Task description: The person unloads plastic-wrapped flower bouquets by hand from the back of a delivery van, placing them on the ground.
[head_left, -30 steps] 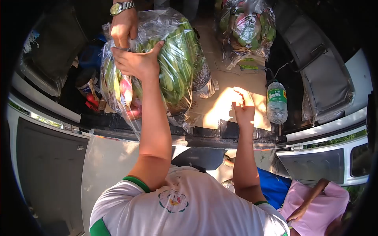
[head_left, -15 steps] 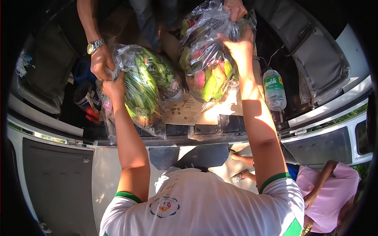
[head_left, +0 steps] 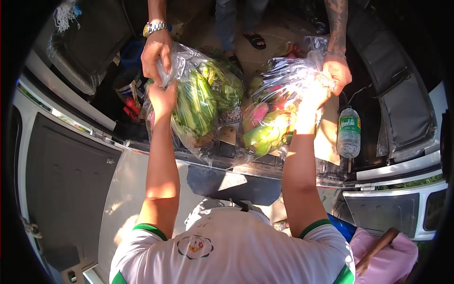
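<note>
My left hand (head_left: 163, 98) is closed on the gathered top of a clear plastic bag of long green-leaved plants (head_left: 194, 106). Right beside it, a co-worker's hand with a metal watch (head_left: 157, 56) grips the same plastic. On the other side, my right hand (head_left: 314, 96) is closed on the bunched plastic of a clear bag of pink and green leafy plants (head_left: 274, 125). The co-worker's other hand (head_left: 337, 73), with a bracelet, holds that plastic too, touching or nearly touching mine. Sun glare hides some of my right fingers. Both bags lean over the vehicle's rear edge.
A large Absolute water bottle (head_left: 349, 132) stands on the right of the vehicle floor. Folded grey seats (head_left: 402, 94) line the side. A bucket (head_left: 126, 90) and red item (head_left: 131, 109) sit at left. A person in pink (head_left: 385, 255) is at lower right.
Both bags have shifted toward me, nearer the vehicle's edge. My right hand has gone from spread fingers against the bag to closing on its plastic. The co-worker's arms have followed forward.
</note>
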Available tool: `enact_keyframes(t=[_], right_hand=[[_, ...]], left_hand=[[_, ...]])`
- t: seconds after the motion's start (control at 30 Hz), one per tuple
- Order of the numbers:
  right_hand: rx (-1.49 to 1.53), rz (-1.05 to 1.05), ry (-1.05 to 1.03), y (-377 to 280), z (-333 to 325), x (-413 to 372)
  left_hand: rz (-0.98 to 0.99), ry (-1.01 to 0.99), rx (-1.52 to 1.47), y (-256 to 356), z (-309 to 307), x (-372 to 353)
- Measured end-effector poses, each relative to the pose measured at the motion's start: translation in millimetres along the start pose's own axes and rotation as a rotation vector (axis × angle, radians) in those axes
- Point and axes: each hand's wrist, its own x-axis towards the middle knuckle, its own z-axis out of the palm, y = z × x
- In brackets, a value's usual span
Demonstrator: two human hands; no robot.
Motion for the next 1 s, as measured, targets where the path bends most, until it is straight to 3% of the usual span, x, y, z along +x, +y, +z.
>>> enact_keyframes(t=[0.07, 0.13, 0.23, 0.27, 0.47, 0.57, 0.63, 0.8, 0.83, 1.0], right_hand=[[0.419, 0.028, -0.196, 34, -46, -9], [0.808, 0.147, -0.287, 54, -90, -5], [1.892, 0.635, -0.215, 64, -132, 4], [2.061, 0.717, -0.181, 69, -130, 4], [2.118, 0.479, -0.361, 82, -54, 19], [2.114, 0.369, -0.413, 104, -32, 16], [2.115, 0.305, -0.45, 139, -29, 1], [2.143, 0.126, -0.589, 280, -53, -88], [2.149, 0.088, -0.621, 310, -63, -113], [2.218, -0.128, -0.854, 450, -134, -253]], left_hand=[[-0.168, 0.051, 0.031, 28, -6, -13], [-0.044, 0.083, -0.016, 32, -11, -17], [-0.074, 0.078, 0.106, 39, -24, -22], [-0.068, 0.084, 0.088, 39, -23, -24], [-0.08, 0.251, 0.028, 50, -38, -59], [-0.02, 0.022, -0.08, 52, -48, -80], [0.03, 0.066, -0.03, 87, -64, -133], [0.059, 0.039, 0.154, 150, -173, -351], [-0.046, 0.047, 0.098, 168, -199, -406], [-0.174, 0.274, 0.286, 243, -324, -703]])
